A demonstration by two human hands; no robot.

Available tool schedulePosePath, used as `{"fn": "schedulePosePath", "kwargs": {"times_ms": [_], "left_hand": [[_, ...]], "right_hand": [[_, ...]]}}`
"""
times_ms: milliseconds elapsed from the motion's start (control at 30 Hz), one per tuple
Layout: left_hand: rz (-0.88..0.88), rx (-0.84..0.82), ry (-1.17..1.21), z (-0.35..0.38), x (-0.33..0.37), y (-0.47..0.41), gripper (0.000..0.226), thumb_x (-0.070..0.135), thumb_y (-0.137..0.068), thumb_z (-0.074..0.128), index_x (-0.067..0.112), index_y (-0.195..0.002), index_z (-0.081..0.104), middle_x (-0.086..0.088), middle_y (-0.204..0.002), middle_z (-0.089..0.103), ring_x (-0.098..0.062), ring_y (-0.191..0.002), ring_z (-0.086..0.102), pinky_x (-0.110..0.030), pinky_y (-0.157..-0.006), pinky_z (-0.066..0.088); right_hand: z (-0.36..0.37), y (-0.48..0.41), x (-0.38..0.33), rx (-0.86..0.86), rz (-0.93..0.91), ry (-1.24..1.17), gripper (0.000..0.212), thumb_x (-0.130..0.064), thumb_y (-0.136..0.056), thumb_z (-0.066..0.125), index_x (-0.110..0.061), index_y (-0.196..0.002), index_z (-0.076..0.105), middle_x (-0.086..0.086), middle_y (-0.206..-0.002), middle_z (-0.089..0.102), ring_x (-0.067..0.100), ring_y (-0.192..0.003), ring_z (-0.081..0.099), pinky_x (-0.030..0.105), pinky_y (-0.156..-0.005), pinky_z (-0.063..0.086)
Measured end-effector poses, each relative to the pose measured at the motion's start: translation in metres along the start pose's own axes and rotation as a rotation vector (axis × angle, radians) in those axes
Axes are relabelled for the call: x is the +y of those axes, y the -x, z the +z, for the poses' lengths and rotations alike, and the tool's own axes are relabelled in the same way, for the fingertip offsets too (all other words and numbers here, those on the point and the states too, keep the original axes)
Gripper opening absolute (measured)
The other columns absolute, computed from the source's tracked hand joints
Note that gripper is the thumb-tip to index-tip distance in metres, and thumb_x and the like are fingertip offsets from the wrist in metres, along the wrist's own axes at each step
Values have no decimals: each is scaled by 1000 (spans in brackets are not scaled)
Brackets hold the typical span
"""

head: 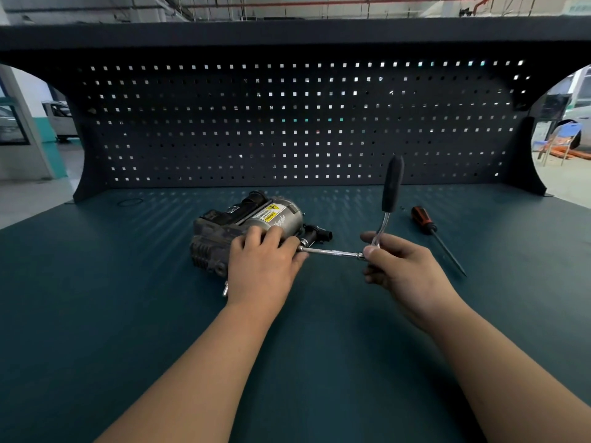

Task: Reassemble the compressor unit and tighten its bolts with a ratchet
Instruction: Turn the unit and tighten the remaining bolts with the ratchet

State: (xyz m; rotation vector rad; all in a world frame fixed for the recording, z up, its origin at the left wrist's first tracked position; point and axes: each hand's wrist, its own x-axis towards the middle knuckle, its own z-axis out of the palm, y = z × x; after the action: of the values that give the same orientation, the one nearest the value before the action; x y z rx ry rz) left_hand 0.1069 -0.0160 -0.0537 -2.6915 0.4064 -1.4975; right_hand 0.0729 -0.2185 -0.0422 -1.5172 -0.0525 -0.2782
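Observation:
The compressor unit (252,223), a grey metal cylinder with a yellow warning label and a dark finned block, lies on the green bench top. My left hand (265,262) lies over its near right side, fingers curled around the body. A ratchet (391,187) with a black handle stands upright; its chrome extension bar (332,251) runs level into the compressor's right end. My right hand (399,266) grips the ratchet at its head, where the handle meets the extension. The socket end is partly hidden by my left fingers.
An orange-and-black screwdriver (431,230) lies to the right of the ratchet, tip toward me. A thin black O-ring (129,202) rests at the back left. A dark pegboard (294,123) walls off the back of the bench (128,314).

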Motion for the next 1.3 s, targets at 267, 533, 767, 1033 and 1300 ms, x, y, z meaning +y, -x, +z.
{"fn": "schedulePosePath", "kwargs": {"times_ms": [267,533,767,1033,1300], "left_hand": [[-8,15,30,1,0,1,20,39,-77,75,20,-83,73,-2,-85,64,-30,-78,57,-38,-64,44],[-2,-8,45,-1,0,2,26,38,-73,79,18,-89,74,-4,-89,65,-31,-79,59,-39,-67,46],[5,1,-4,-1,1,1,19,38,-76,77,20,-82,73,-2,-83,65,-30,-77,58,-37,-64,45],[7,8,-5,-1,1,1,19,37,-77,76,19,-84,74,-1,-85,66,-30,-78,59,-38,-65,47],[-12,9,4,-1,2,1,19,38,-78,76,20,-84,73,0,-85,66,-29,-78,59,-38,-66,46]], "right_hand": [[-7,3,1,-34,-25,105,25,-9,-81,74,-34,-83,77,-9,-76,70,9,-75,65,29,-88,51],[2,-5,4,79,78,24,29,-32,-94,60,-9,-78,64,3,-66,60,13,-51,60,23,-47,48],[6,-8,6,134,218,189,46,-49,-95,49,-9,-74,58,-2,-57,62,11,-38,49,23,-37,38],[2,0,1,82,43,298,33,-39,-94,55,-12,-78,63,-1,-63,60,13,-43,51,23,-42,42],[-4,6,-2,-13,-99,163,15,-5,-86,69,-20,-80,69,-8,-74,64,15,-63,66,33,-70,57]]}}
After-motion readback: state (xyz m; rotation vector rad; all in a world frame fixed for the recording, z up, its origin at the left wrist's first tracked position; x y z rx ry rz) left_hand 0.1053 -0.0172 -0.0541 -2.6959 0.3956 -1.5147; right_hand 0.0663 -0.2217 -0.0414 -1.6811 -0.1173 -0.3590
